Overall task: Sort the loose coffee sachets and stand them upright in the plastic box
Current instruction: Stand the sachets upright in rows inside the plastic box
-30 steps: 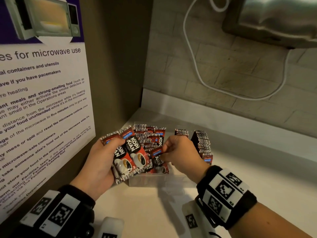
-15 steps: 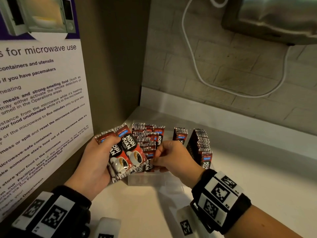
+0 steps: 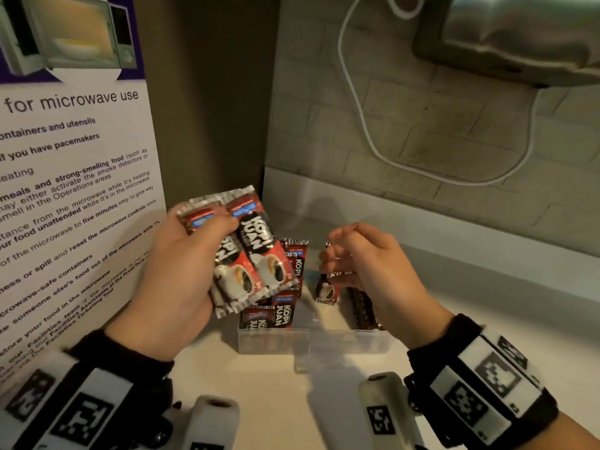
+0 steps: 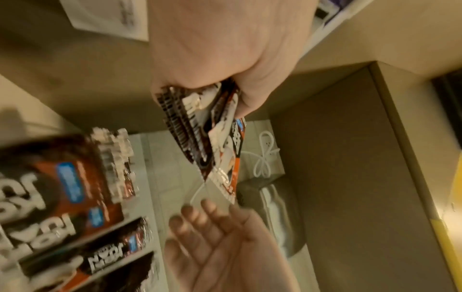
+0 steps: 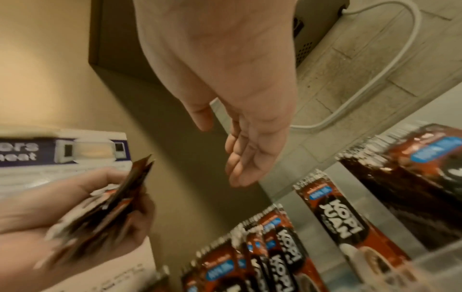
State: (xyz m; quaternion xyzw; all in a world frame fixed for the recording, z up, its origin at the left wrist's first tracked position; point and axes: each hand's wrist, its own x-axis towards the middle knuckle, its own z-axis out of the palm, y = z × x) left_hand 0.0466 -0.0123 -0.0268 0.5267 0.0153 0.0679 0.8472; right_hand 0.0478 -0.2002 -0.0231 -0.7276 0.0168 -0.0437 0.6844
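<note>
- Overhead, your left hand (image 3: 175,274) grips a fanned bundle of sachets (image 3: 246,254), thumb pressed across the top, raised above the left end of the plastic box (image 3: 311,344). Your right hand (image 3: 367,264) hovers over the middle of the box, fingers loosely curled. One sachet (image 3: 326,287) shows just below those fingers; whether it is pinched or standing free, this view does not settle. More sachets stand in the box on either side.
- From the left wrist, the bundle (image 4: 207,138) sticks out of your closed fist with its edges splayed. Your right hand (image 4: 225,247) lies below it, palm up, fingers spread and nothing in it. Blurred sachets (image 4: 60,189) fill the left edge.
- From the right wrist, your right hand (image 5: 247,154) is relaxed and holds nothing. Upright sachets (image 5: 332,223) stand below it, one of them apart and leaning.
- Likely risks: the fan is loose, so pulling one sachet could drag its neighbours out onto the counter; the leaning sachet could topple flat, since nothing props it; and a careless reach into the box could knock the standing rows over.
</note>
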